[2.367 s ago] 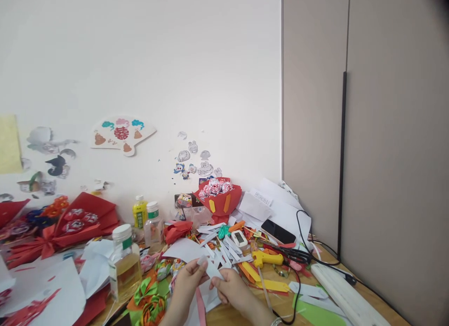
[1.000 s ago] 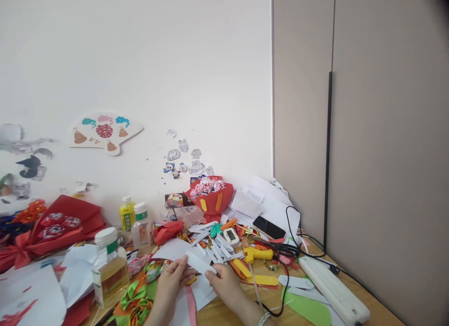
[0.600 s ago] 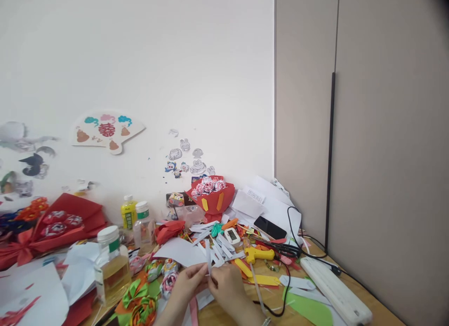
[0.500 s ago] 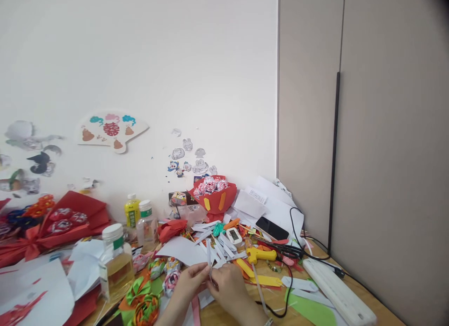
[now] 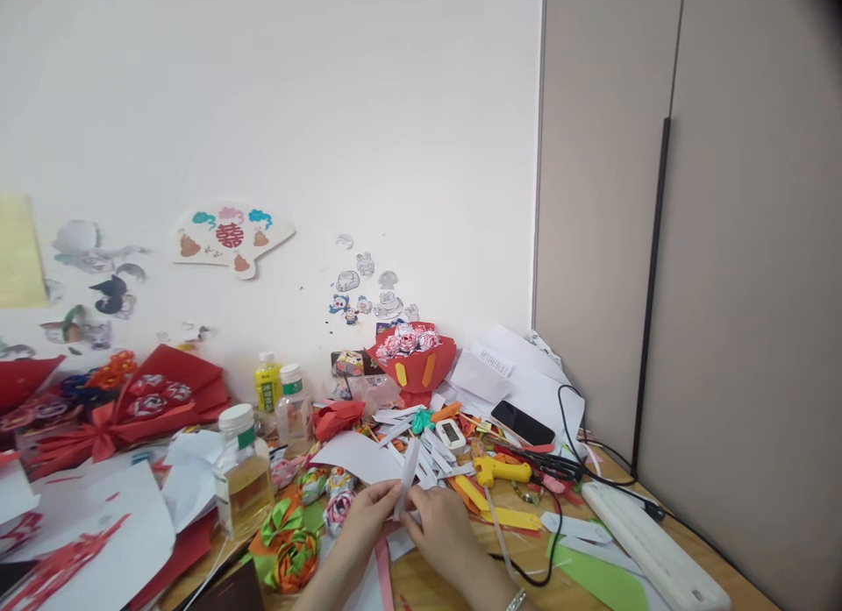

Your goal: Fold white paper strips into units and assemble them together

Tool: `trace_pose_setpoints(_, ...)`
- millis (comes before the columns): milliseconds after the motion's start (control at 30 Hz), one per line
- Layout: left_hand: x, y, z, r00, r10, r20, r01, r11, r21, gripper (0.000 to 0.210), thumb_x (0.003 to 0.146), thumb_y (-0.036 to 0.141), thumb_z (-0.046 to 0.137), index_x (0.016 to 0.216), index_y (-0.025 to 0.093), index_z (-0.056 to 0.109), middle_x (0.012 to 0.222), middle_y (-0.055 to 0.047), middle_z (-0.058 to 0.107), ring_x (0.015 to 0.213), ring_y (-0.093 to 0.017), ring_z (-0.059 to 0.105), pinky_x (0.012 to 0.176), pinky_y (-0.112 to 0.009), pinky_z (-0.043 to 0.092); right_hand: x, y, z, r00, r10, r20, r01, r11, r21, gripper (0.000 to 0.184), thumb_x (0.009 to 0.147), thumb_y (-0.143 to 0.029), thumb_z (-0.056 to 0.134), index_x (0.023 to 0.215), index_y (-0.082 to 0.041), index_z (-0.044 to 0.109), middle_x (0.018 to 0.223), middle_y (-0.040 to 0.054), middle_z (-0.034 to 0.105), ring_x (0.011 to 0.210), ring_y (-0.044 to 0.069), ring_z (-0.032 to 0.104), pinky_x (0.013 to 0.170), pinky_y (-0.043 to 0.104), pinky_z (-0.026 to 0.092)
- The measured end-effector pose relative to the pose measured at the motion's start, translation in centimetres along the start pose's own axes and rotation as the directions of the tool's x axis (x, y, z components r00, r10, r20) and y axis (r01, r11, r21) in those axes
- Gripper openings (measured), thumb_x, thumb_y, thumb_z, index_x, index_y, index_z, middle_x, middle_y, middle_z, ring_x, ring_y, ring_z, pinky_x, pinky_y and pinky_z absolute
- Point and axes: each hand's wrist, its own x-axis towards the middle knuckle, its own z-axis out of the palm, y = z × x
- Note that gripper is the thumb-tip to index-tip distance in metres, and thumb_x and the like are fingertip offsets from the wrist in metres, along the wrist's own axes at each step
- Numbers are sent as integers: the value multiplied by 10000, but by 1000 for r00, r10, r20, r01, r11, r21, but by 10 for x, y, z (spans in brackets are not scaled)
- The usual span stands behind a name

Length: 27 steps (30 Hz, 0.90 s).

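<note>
Between my hands stands a narrow folded strip of white paper [image 5: 409, 475], upright and slightly tilted. My left hand [image 5: 374, 512] pinches its lower left edge. The fingertips of my right hand [image 5: 438, 519] close on its lower right side. Just beyond lie several more white paper strips [image 5: 427, 453] in a loose pile. Left of my left hand are a pink and white paper flower [image 5: 339, 511] and an orange and green paper flower [image 5: 296, 558]. A yellow glue gun [image 5: 503, 471] lies to the right of my right hand.
A clear bottle of amber liquid [image 5: 243, 488] stands at left. Against the wall is a red-wrapped bouquet [image 5: 421, 370]. A phone [image 5: 523, 422], a small white digital timer [image 5: 451, 435], black cables [image 5: 553, 466] and a white power strip [image 5: 651, 541] occupy the right side.
The paper strip now shows a broader face and leans right. Both hands stay on it. The whole view has shifted, so the scene sits a little farther right.
</note>
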Motion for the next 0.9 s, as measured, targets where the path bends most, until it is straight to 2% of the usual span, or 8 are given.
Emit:
trace_pose_setpoints(167,1,0,0,997,10,-71,-15,997,-74,478,476,453,703,833,144,625,756,-60,630,781,-200,576,612,-256,450,2,3,-2,1000,17,14,-18,998,56,183,752,-315,527,906,-217,529,798,12,629,739,180,551,590,238,287)
trace_pose_setpoints(367,-3,4,0,985,-25,-169,15,998,-64,464,463,428,717,821,151,615,728,-56,633,751,-193,588,561,-242,447,2,2,-4,1000,-1,21,-1,992,126,207,733,-347,563,901,-229,534,717,-15,618,683,154,535,576,225,271)
trace_pose_setpoints(533,-7,9,4,991,-12,-136,10,1000,-12,414,516,438,684,805,151,610,658,-26,614,688,-162,584,505,-199,422,1,0,-6,1000,23,17,-26,983,184,220,702,-351,590,865,-213,539,681,-19,600,657,139,522,559,212,267)
trace_pose_setpoints(667,-7,9,5,996,-22,-84,16,997,-74,409,517,427,689,812,155,611,712,-28,625,697,-152,578,608,-246,470,2,2,-4,995,102,10,-101,950,297,156,728,-310,545,838,-200,534,611,-36,572,591,117,513,534,197,277)
trace_pose_setpoints(767,-6,9,3,994,-32,-106,19,992,-124,397,517,427,691,789,151,607,723,-24,619,682,-145,572,662,-295,490,3,4,0,989,144,-29,-119,902,414,92,751,-255,489,805,-194,531,607,-34,565,576,114,508,526,192,301)
trace_pose_setpoints(900,-6,10,0,990,-34,-134,16,991,-132,340,533,400,688,752,150,619,616,14,583,601,-119,552,648,-297,503,5,8,4,977,203,-58,-143,836,529,83,705,-163,482,778,-183,515,659,-22,567,567,116,498,525,195,341)
